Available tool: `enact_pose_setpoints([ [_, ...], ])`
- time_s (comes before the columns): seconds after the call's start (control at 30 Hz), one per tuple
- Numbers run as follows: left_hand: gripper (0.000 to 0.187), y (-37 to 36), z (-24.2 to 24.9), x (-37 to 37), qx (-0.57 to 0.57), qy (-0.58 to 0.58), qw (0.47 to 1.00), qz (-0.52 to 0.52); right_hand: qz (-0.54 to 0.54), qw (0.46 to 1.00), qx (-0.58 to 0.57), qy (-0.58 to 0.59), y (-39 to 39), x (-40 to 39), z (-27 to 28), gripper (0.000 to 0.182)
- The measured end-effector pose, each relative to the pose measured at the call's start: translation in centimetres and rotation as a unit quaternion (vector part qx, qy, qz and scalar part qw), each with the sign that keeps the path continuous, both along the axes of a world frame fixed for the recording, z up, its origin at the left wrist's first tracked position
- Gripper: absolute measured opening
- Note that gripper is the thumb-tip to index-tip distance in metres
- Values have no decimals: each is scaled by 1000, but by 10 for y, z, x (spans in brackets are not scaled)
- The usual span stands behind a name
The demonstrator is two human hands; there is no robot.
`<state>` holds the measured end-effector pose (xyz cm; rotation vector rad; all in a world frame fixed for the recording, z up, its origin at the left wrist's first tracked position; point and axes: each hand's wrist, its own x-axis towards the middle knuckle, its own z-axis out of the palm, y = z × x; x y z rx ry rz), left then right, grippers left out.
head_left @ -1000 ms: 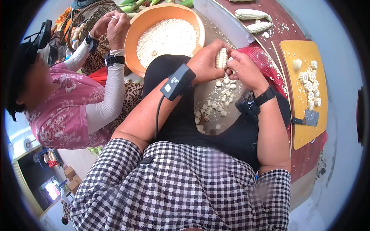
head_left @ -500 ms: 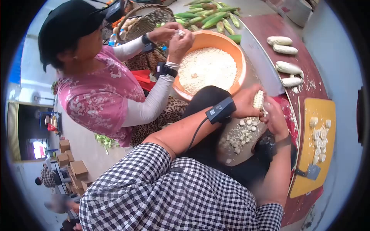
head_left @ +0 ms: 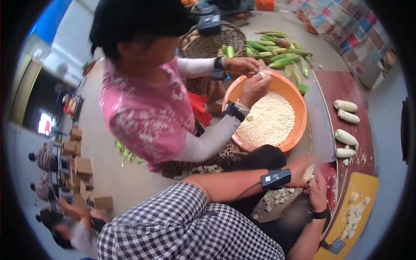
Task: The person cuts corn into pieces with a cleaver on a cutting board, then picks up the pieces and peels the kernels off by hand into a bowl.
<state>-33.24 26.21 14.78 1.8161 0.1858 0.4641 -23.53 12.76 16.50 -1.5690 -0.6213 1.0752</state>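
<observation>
My left hand (head_left: 298,171) is closed around a short piece of pale corn (head_left: 309,172), its kernels showing between the two hands. My right hand (head_left: 318,191) presses its bent fingers against the same corn from the other side. Below them, broken cob bits (head_left: 277,197) lie in a heap by my legs. Just beyond my left arm is an orange basin (head_left: 302,130) holding loose white kernels (head_left: 273,121). A co-worker in a pink top leans over it, and that person's hands (head_left: 255,84) pinch a small pale piece above the rim.
On the right, a dark red table (head_left: 331,89) carries several husked ears (head_left: 346,106). A yellow cutting board (head_left: 365,190) holds cut corn rounds (head_left: 354,214) and a cleaver (head_left: 336,247). Green unhusked corn (head_left: 284,58) and a wicker basket (head_left: 208,48) are at the back. Cardboard boxes (head_left: 83,167) stand left.
The view has swung, so the scene sits farther right and lower. Both my hands stay on the corn. The co-worker's hands remain over the basin.
</observation>
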Motion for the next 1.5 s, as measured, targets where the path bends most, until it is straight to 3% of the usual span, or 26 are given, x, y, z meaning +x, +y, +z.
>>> enact_pose_setpoints([
  [0.13, 55, -4, -6, 4, -26, 24, 999, -19, 19, 994, -66, -88, 1, 3, 10, 26],
  [0.17, 55, -3, -8, 5, -36, 19, 999, -18, 24, 990, -34, -134, -5, 9, -5, 31],
  [0.27, 54, 4, 2, 6, -70, 6, 997, -40, -48, 999, 19, -6, 6, 5, 5, 35],
  [0.4, 58, 11, 16, 7, -95, -32, 995, -22, -31, 987, 93, 124, 9, 14, 12, 48],
  [0.43, 60, 9, 14, 7, -129, -36, 991, -21, -17, 993, 71, 96, 10, 15, 14, 67],
  [0.57, 62, 10, 19, 9, -196, -1, 979, -49, -25, 994, 60, 88, 9, 17, 13, 80],
  [0.67, 64, 11, 16, 9, -223, -26, 974, -43, -7, 993, 8, 115, 4, 25, 16, 76],
  [0.77, 64, 8, 14, 9, -217, -35, 975, -20, -43, 995, 36, 83, 10, 19, 12, 64],
  [0.87, 63, 12, 20, 7, -252, -28, 967, -29, -3, 993, -14, 120, 5, 29, 18, 71],
  [1.07, 62, 8, 18, 6, -214, -17, 977, -13, -16, 993, 35, 111, 15, 22, 10, 78],
  [1.17, 63, 7, 19, 6, -185, -24, 982, 2, -4, 992, 53, 115, 15, 24, 11, 69],
  [1.23, 64, 1, -1, 17, -161, -72, 984, 27, 2, 996, 76, 54, -2, 33, -13, 65],
  [1.27, 62, 0, -5, 15, -114, -96, 986, 68, -25, 990, 95, 102, -1, 27, -8, 60],
  [1.3, 63, 7, 19, 11, -373, -41, 927, -29, -54, 981, 115, 149, 1, 23, -3, 55],
  [1.33, 63, 12, 27, 9, -303, -42, 952, -2, -58, 984, 90, 141, 7, 26, -5, 48],
  [1.37, 62, 9, 20, 15, -398, -55, 916, -14, -61, 987, 65, 132, 12, 30, -7, 41],
  [1.4, 61, 12, 21, 16, -366, -34, 930, 4, -86, 975, 66, 196, 16, 34, -14, 35],
  [1.43, 63, 16, 19, 16, -415, -16, 909, -14, -115, 957, 67, 257, 19, 39, -20, 30],
  [1.5, 64, 17, 15, 13, -390, -16, 921, 4, -134, 949, 57, 280, 27, 40, -29, 25],
])
